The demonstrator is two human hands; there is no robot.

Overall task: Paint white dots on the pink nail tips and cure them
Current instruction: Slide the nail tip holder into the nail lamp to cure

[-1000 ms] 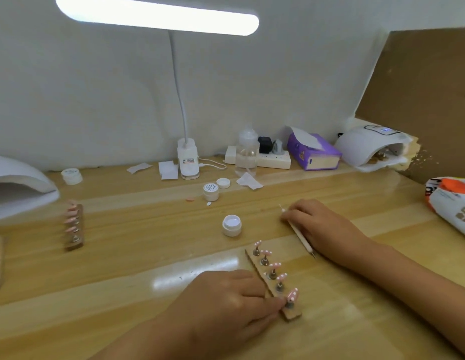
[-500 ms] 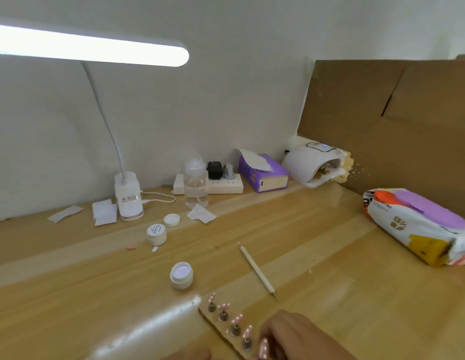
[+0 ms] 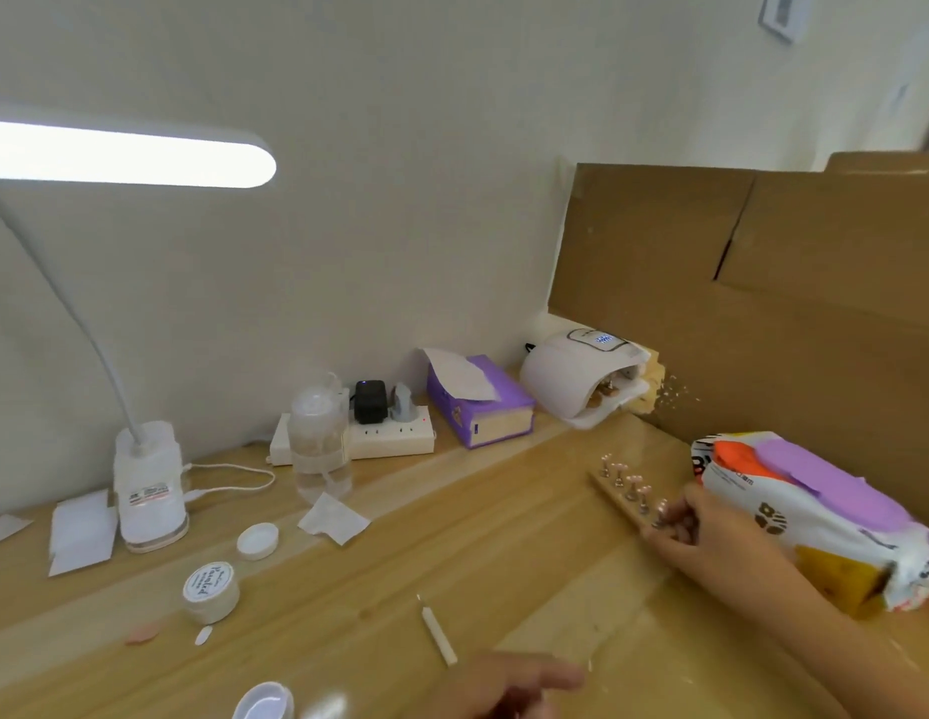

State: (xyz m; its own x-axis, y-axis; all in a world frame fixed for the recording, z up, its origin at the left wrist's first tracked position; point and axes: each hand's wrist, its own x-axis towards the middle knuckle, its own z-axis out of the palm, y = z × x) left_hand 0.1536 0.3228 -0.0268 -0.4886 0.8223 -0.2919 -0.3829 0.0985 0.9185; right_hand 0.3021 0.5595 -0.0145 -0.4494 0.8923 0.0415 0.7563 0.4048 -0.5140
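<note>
My right hand point(image 3: 711, 537) grips the near end of a wooden holder strip point(image 3: 610, 493) and holds it above the desk at the right. Several pink nail tips point(image 3: 632, 480) stand on pegs along the strip. A white curing lamp point(image 3: 571, 386) sits behind it at the back right, its opening facing the strip. Blurred at the bottom edge, my left hand point(image 3: 509, 685) has its fingers stretched out and holds nothing. The white dotting tool point(image 3: 437, 633) lies on the desk just left of that hand. An open jar of white paint point(image 3: 262, 703) shows at the bottom edge.
A wet wipes pack point(image 3: 815, 511) lies right beside my right hand, with cardboard point(image 3: 763, 303) behind it. Along the back stand a purple tissue box point(image 3: 478, 402), a power strip point(image 3: 390, 435), a clear bottle point(image 3: 319, 443) and a desk lamp base point(image 3: 148, 490). A labelled jar point(image 3: 212, 591) and a lid point(image 3: 257, 540) sit at the left.
The view has swung right and up. The holder strip has left the desk in front of me and now hangs in my right hand near the right-hand curing lamp. The dotting tool stays put.
</note>
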